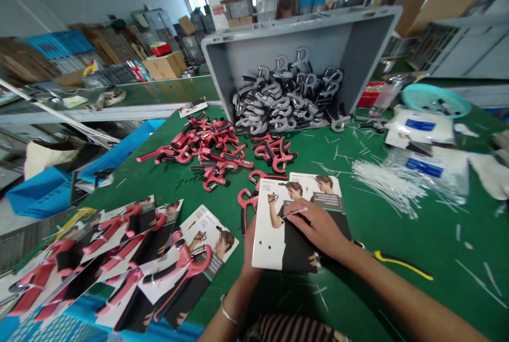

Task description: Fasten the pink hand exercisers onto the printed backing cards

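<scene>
A white and black packaging card [274,225] lies on the green table [369,241] in front of me. My left hand [249,249] grips the card's lower left edge from underneath, fingers curled. My right hand [316,228] rests on the card and pinches a thin white cable tie [295,213] between its fingertips. A red hand gripper [247,205] pokes out from under the card's left side. A second card [322,187] lies just behind.
Finished cards with red hand grippers [131,262] are fanned out at lower left. Loose red grippers [210,151] are piled mid-table, and grey ones [286,98] spill from a tipped grey crate [350,40]. White cable ties [382,183], plastic bags [429,146] and yellow-handled cutters [397,262] lie right.
</scene>
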The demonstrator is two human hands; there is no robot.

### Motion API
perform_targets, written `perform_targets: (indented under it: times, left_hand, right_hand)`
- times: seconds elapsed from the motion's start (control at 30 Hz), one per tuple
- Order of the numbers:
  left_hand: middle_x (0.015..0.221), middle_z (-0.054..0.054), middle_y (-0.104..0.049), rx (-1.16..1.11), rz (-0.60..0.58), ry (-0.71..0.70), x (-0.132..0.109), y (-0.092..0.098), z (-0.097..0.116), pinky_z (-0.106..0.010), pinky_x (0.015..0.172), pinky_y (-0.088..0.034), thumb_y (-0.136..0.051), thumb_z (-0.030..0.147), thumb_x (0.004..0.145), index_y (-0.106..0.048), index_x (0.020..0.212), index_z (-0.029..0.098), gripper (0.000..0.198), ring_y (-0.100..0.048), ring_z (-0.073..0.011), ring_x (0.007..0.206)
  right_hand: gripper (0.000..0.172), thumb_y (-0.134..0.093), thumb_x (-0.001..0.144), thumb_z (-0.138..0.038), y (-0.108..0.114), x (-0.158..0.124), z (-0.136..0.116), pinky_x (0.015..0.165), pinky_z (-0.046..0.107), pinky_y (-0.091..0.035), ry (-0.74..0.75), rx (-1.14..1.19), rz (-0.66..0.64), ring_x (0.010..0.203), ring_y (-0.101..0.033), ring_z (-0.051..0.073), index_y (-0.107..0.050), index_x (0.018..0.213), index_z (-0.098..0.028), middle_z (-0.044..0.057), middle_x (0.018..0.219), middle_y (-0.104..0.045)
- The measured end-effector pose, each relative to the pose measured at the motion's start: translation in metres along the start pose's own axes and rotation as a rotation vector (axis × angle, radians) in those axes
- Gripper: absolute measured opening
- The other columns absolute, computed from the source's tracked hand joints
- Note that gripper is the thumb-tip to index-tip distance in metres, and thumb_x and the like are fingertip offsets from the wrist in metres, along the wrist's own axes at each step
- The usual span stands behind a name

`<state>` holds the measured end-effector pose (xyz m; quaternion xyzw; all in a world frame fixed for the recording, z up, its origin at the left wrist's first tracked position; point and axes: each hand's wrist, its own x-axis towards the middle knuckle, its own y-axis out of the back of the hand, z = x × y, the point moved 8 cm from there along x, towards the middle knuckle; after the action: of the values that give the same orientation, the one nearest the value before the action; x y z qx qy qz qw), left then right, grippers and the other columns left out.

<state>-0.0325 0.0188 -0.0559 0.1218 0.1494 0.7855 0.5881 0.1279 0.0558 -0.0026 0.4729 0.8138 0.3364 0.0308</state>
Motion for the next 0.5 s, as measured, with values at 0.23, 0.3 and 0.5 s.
perform_targets:
  times: [0.23,0.3,0.5]
  left_hand:
    - [0.106,-0.009,-0.07,-0.1,-0.394,-0.079,-0.029,0.016,0.016,-0.035,0.092,-0.048,-0.064,0.018,0.079,-0.075,0.105,0.022,0.028,-0.064,-0.0258,0.096]
    - [0.109,-0.009,-0.069,-0.121,-0.46,-0.099,-0.037,0.019,0.025,-0.035,0.094,-0.047,-0.06,0.018,0.083,-0.075,0.105,0.022,0.027,-0.062,-0.0262,0.103]
    - [0.117,-0.01,-0.064,0.001,-0.257,-0.282,-0.032,0.027,0.046,-0.033,0.09,-0.047,-0.057,0.017,0.086,-0.076,0.103,0.023,0.026,-0.06,-0.0253,0.107]
  right_hand:
    - [0.016,-0.053,0.096,-0.032,0.009,0.0,0.01,0.082,0.031,-0.046,-0.111,0.19,0.019,0.089,-0.063,0.02,-0.066,0.097,-0.023,0.003,0.096,-0.07]
    - [0.017,-0.054,0.096,-0.034,0.01,-0.001,0.011,0.08,0.03,-0.046,-0.133,0.222,0.025,0.087,-0.063,0.019,-0.066,0.096,-0.022,0.003,0.094,-0.07]
    - [0.02,-0.054,0.096,-0.038,0.017,-0.005,0.01,0.075,0.028,-0.047,-0.135,0.303,0.073,0.084,-0.062,0.018,-0.064,0.095,-0.021,0.002,0.091,-0.068]
